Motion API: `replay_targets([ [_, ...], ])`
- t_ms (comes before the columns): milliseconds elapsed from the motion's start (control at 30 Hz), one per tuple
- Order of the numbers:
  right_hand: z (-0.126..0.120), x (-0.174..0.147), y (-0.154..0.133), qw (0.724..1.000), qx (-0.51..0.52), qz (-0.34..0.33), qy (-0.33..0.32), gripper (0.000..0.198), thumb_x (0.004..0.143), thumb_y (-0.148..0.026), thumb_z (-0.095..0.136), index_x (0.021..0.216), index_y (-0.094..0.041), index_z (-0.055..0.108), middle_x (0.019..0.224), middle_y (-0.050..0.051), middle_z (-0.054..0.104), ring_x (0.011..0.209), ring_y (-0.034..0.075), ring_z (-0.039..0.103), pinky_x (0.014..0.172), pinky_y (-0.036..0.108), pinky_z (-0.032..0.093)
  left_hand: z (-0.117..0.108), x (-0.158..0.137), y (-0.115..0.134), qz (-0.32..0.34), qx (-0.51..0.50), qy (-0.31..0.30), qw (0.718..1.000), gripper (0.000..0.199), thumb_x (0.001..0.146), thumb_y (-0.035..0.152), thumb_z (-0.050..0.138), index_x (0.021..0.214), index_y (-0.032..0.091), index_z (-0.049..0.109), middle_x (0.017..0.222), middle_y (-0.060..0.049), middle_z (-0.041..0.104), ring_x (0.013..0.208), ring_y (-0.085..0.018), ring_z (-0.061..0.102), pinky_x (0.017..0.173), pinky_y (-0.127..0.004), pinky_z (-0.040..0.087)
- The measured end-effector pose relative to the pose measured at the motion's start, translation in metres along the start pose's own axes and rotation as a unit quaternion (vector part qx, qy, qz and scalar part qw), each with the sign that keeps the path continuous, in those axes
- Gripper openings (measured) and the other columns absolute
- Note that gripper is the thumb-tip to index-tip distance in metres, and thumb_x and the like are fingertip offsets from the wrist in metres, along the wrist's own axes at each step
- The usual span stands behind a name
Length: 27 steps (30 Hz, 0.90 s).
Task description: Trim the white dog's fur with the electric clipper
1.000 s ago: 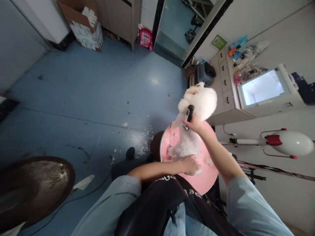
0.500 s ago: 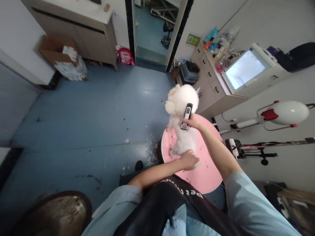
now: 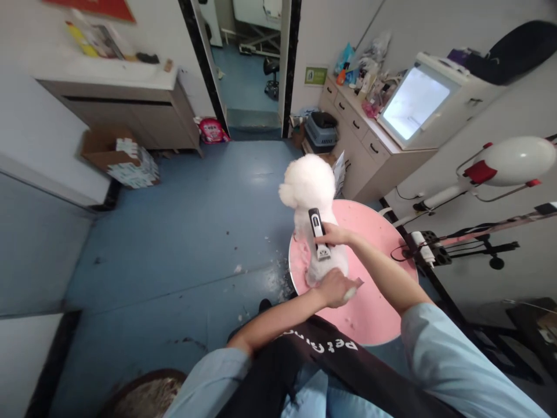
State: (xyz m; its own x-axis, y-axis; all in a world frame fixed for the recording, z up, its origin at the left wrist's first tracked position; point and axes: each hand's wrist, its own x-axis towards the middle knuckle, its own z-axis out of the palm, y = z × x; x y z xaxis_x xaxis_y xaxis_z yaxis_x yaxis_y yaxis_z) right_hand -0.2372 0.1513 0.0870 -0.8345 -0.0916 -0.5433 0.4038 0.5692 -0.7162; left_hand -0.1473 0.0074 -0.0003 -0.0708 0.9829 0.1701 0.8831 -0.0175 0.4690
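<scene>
A fluffy white dog is on the round pink grooming table, its rear toward me and its head at the far edge. My right hand is closed around a black-and-white electric hair clipper. The clipper lies along the dog's back with its blade end pointing toward me. At the dog's rear, my left hand is closed, and a white tuft that looks like its tail shows between the fingers. The dog's legs are mostly hidden.
Hair clippings litter the floor left of the table. A white lamp-like device on an arm and a power strip are at the right. Farther off stand a drawer cabinet, a lit-window box and a pet carrier.
The clipper in my right hand has moved down the dog's back toward its rear, and its body has tilted the other way. My left hand stays at the rear. The camera view has shifted.
</scene>
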Motion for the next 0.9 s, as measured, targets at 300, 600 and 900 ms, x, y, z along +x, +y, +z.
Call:
replay_targets([
  [300, -0.078, 0.059, 0.042, 0.936, 0.256, -0.108, 0.217, 0.034, 0.072, -0.027, 0.079, 0.079, -0.023, 0.046, 0.058, -0.008, 0.053, 0.047, 0.008, 0.040, 0.041, 0.020, 0.032, 0.007, -0.028, -0.011, -0.083, -0.014, 0.000, 0.996, 0.016, 0.088, 0.028, 0.059, 0.079, 0.018, 0.068, 0.069, -0.004, 0.067, 0.072, -0.019, 0.061, 0.083, -0.037, 0.047],
  [600, -0.050, 0.056, 0.077, 0.935, 0.288, -0.207, -0.009, 0.045, 0.065, -0.033, 0.083, 0.095, -0.021, 0.052, 0.067, -0.006, 0.060, 0.052, 0.010, 0.050, 0.045, 0.022, 0.039, -0.004, -0.043, 0.007, -0.135, -0.076, 0.103, 0.983, 0.022, 0.093, 0.029, 0.045, 0.078, 0.021, 0.060, 0.066, -0.003, 0.060, 0.069, -0.018, 0.056, 0.084, -0.037, 0.049],
  [900, -0.051, 0.069, 0.099, 0.914, 0.361, -0.183, 0.026, 0.042, 0.066, -0.035, 0.084, 0.090, -0.021, 0.054, 0.065, -0.006, 0.058, 0.051, 0.010, 0.047, 0.044, 0.022, 0.037, -0.027, -0.034, 0.017, -0.199, -0.051, 0.025, 0.978, 0.028, 0.095, 0.027, 0.036, 0.077, 0.022, 0.057, 0.070, -0.002, 0.063, 0.072, -0.016, 0.064, 0.088, -0.037, 0.054],
])
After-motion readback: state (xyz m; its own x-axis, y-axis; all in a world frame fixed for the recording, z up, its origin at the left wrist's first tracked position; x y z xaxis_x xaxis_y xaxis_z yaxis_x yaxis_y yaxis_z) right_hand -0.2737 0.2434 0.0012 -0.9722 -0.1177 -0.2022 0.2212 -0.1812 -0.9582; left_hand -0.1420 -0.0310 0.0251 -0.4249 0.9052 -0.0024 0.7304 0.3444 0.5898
